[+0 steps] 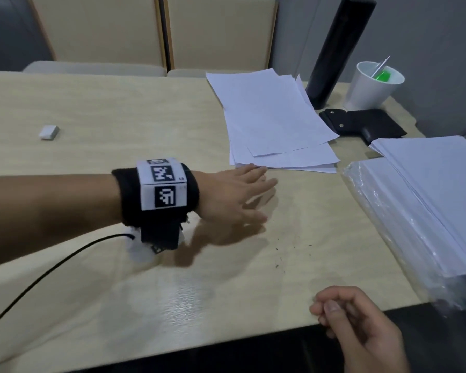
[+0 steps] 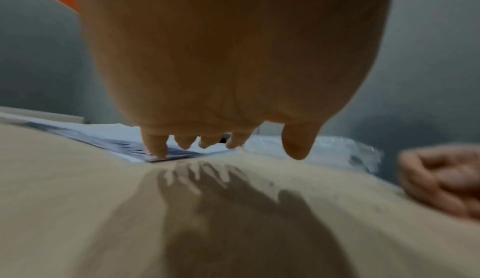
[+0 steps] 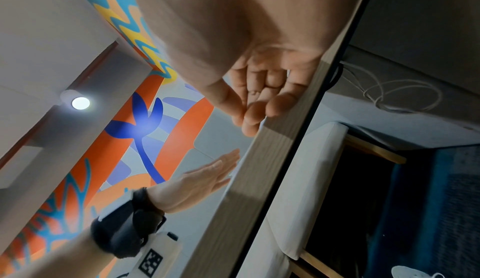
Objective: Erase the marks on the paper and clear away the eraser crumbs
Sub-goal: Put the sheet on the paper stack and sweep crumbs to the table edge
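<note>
My left hand (image 1: 267, 200) hovers flat and open just above the wooden table (image 1: 119, 265), fingers spread. In the left wrist view its outermost finger (image 2: 157, 149) touches the near corner of a loose stack of white paper (image 1: 275, 122). Dark eraser crumbs (image 1: 279, 254) lie scattered on the table to the right of that hand. My right hand (image 1: 331, 310) sits at the table's front edge with its fingers curled and the thumb against the forefinger; nothing shows in it (image 3: 249, 110). A white eraser (image 1: 49, 132) lies far left on the table.
A ream of paper in clear wrap (image 1: 428, 197) fills the right side. Behind it stand a black cylinder (image 1: 336, 49), a white cup (image 1: 371, 84) and a black folded case (image 1: 361, 125). A black cable (image 1: 51, 270) runs from my left wrist. Chairs (image 1: 92, 30) stand behind the table.
</note>
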